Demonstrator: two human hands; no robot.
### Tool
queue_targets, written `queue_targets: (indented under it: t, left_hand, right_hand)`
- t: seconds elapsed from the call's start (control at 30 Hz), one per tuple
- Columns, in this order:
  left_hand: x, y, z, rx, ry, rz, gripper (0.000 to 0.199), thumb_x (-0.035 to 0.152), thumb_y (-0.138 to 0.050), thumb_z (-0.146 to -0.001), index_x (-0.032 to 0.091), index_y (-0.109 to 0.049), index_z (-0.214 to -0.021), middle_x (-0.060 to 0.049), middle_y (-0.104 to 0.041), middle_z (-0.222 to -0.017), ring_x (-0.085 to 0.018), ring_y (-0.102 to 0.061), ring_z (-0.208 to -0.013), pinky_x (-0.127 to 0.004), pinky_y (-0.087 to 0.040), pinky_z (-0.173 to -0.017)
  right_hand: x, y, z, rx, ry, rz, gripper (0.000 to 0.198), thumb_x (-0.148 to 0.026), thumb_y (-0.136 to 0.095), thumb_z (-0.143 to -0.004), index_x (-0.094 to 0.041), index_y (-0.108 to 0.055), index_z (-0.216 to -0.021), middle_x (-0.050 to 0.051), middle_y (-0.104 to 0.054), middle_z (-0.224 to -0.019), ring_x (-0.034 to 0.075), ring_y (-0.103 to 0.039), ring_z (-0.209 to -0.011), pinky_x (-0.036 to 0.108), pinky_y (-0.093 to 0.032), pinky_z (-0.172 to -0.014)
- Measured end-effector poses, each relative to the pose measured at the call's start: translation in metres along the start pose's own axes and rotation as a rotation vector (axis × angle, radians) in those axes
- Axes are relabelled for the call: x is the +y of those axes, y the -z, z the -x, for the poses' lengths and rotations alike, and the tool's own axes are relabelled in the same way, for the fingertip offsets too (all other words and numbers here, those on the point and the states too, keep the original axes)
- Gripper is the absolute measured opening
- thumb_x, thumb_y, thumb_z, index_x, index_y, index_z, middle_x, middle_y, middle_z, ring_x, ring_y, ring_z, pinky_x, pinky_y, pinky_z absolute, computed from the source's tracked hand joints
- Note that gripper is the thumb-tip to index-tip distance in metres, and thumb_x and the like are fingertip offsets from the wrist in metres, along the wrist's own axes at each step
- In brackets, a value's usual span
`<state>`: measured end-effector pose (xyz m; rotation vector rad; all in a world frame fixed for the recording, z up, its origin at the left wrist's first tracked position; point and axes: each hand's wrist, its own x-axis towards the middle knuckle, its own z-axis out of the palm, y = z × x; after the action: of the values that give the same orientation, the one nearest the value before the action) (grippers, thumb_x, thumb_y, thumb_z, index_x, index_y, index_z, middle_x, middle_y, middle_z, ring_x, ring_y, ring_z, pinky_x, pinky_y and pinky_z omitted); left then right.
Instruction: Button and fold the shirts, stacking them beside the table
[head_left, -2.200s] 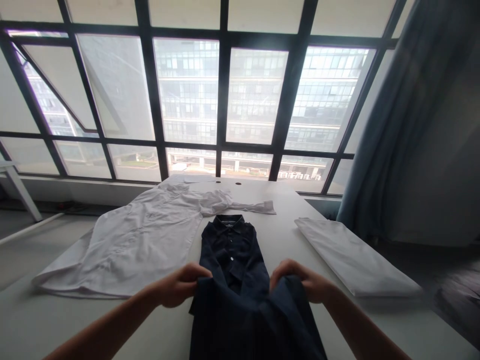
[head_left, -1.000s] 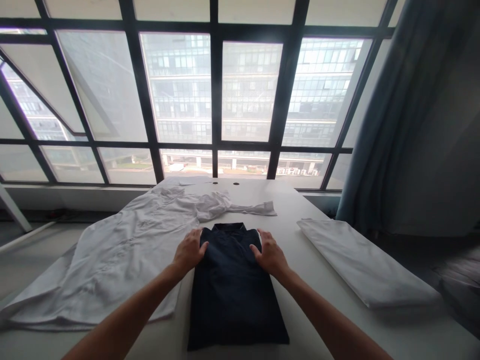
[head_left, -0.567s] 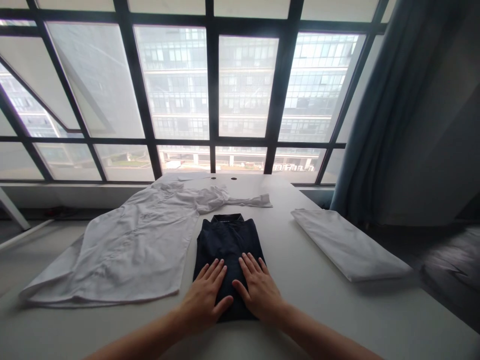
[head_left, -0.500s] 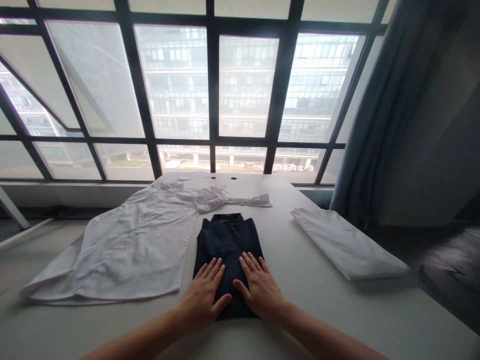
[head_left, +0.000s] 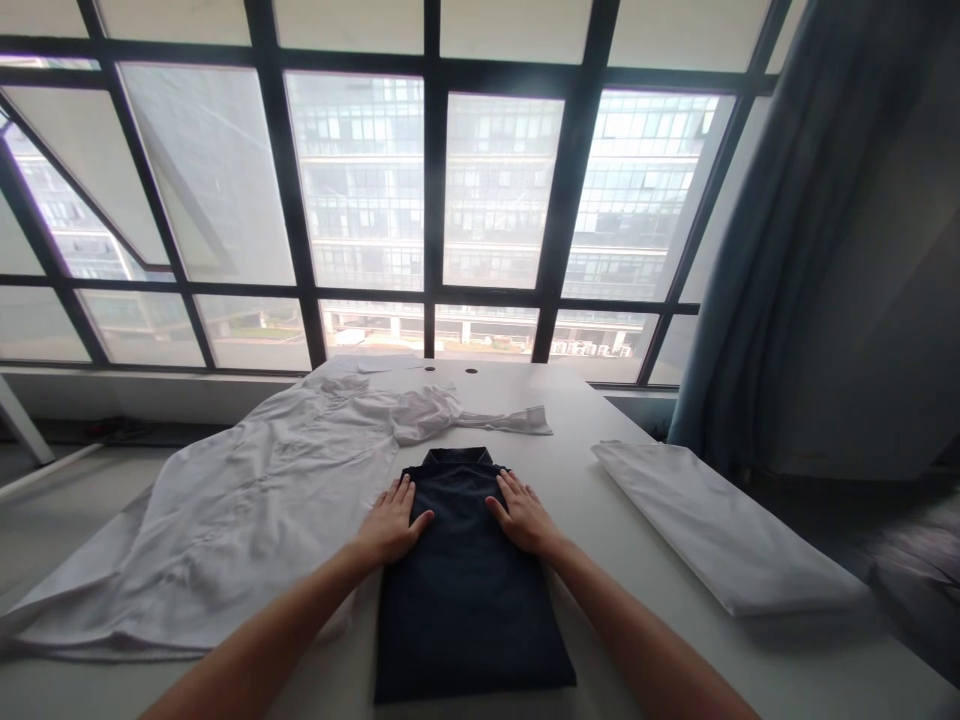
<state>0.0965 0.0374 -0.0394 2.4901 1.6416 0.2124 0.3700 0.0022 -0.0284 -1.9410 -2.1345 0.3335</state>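
A dark navy shirt (head_left: 469, 600), folded into a flat rectangle, lies in front of me with its collar at the far end. My left hand (head_left: 391, 520) rests on its upper left edge, fingers stretched out and thumb pointing inward. On the upper right edge, my right hand (head_left: 523, 512) lies flat in much the same way. Neither hand grips the fabric. Left of the navy shirt a white shirt (head_left: 225, 530) is spread out, one sleeve reaching across behind the collar.
The white table (head_left: 577, 420) runs away toward a large window wall. A folded white cloth (head_left: 720, 525) lies on its right side. Beyond that hangs a grey-blue curtain (head_left: 750, 300). Two dark round holes show near the table's far edge.
Both hands have slid away from me, from the lower middle of the navy shirt to its upper side edges, and are further apart. The view has shifted slightly.
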Motion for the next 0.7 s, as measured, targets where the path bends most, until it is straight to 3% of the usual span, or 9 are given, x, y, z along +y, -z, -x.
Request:
queue_targets:
  t: [0.23, 0.37, 0.5, 0.7]
  left_hand:
    - [0.003, 0.01, -0.017, 0.022, 0.015, -0.098, 0.07, 0.053, -0.028, -0.099, 0.008, -0.034, -0.152, -0.016, -0.02, -0.161, -0.03, -0.014, -0.151, -0.049, -0.014, -0.12]
    - [0.032, 0.005, -0.006, 0.167, -0.166, -0.079, 0.064, 0.05, -0.029, -0.1, 0.013, -0.039, -0.151, -0.011, -0.023, -0.161, -0.029, -0.014, -0.151, -0.048, -0.01, -0.122]
    - [0.054, -0.009, 0.01, 0.049, -0.288, 0.011, 0.068, 0.057, -0.029, -0.098, 0.017, -0.036, -0.153, -0.009, -0.027, -0.16, -0.027, -0.02, -0.15, -0.047, -0.015, -0.121]
    - [0.046, -0.005, 0.016, 0.014, -0.191, 0.037, 0.072, 0.06, -0.032, -0.097, 0.015, -0.035, -0.153, -0.008, -0.024, -0.161, -0.027, -0.017, -0.15, -0.046, -0.016, -0.121]
  right_hand:
    - [0.001, 0.001, -0.019, -0.033, -0.029, 0.054, 0.073, -0.056, -0.021, -0.1, -0.009, -0.025, -0.156, 0.011, -0.018, -0.163, 0.023, -0.011, -0.151, 0.044, -0.006, -0.121]
    - [-0.016, -0.002, -0.016, 0.029, 0.005, 0.074, 0.072, -0.054, -0.019, -0.1, -0.01, -0.026, -0.156, 0.012, -0.017, -0.163, 0.024, -0.01, -0.152, 0.045, -0.001, -0.121]
    - [-0.026, -0.01, -0.011, -0.005, 0.077, 0.069, 0.072, -0.055, -0.022, -0.099, -0.011, -0.027, -0.155, 0.01, -0.018, -0.163, 0.023, -0.01, -0.152, 0.043, 0.0, -0.121]
    - [-0.011, -0.009, -0.011, 0.01, -0.088, 0.068, 0.073, -0.056, -0.022, -0.099, -0.011, -0.025, -0.156, 0.01, -0.017, -0.164, 0.023, -0.01, -0.151, 0.045, -0.004, -0.12]
